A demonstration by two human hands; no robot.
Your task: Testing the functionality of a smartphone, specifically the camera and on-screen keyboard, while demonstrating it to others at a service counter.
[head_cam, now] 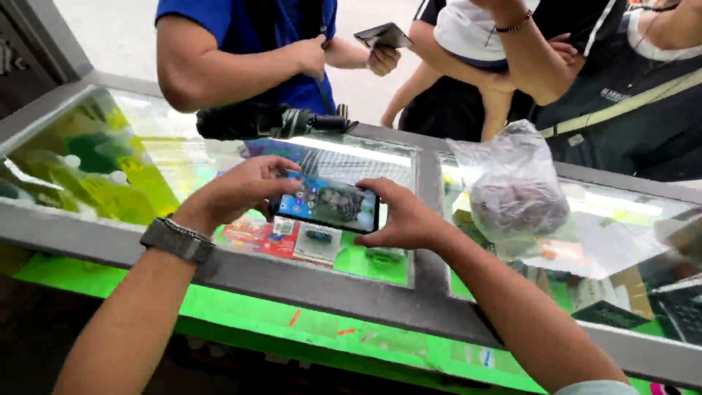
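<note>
Here the smartphone (327, 204) is held sideways just above the glass counter (219, 157), the left hand (241, 192) closed on one short end and the right hand (401, 217) on the other, screen lit. Beyond the grip lie a folded black umbrella (267, 121) and, past the right hand, a knotted plastic bag (512, 186). Pinched only at its ends, the phone could well slip and knock the glass if a customer's arm jostled it.
</note>
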